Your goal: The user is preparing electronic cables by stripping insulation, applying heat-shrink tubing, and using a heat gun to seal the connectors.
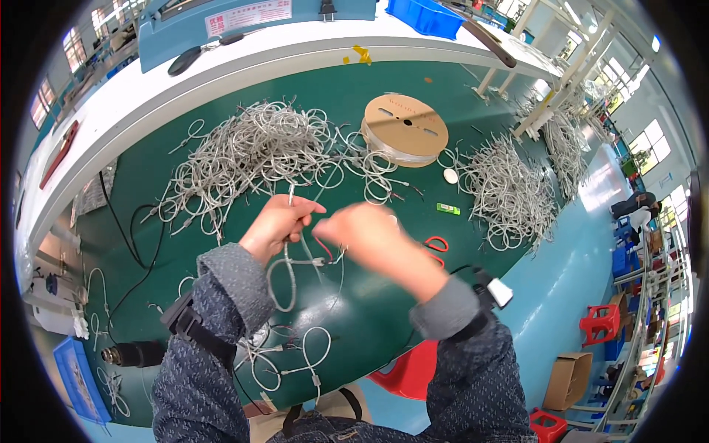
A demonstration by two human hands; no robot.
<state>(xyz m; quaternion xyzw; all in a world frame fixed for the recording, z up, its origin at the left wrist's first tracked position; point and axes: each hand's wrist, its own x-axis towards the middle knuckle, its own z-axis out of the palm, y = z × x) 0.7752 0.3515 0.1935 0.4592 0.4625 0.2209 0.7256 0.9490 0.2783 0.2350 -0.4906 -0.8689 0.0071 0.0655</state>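
My left hand [279,223] is closed in a pinch around a grey-white braided cable [292,288]. The cable's loop hangs below the fingers, with thin red and pale wire ends showing near its connector. Just to the right, my right hand [363,230] is smeared by motion, so its fingers and anything in them are unclear. Red-handled scissors [437,244] lie partly behind my right forearm. Several looped cables [316,354] rest on the green tabletop [369,314] between my forearms.
Tangled cable piles [251,151] [509,192] lie across the far side. Between them sits a cardboard-sided spool [413,122]. A heat gun [136,354] and a blue tray [80,380] are at the left. A white shelf [295,46] spans the back; a red stool [413,369] stands below.
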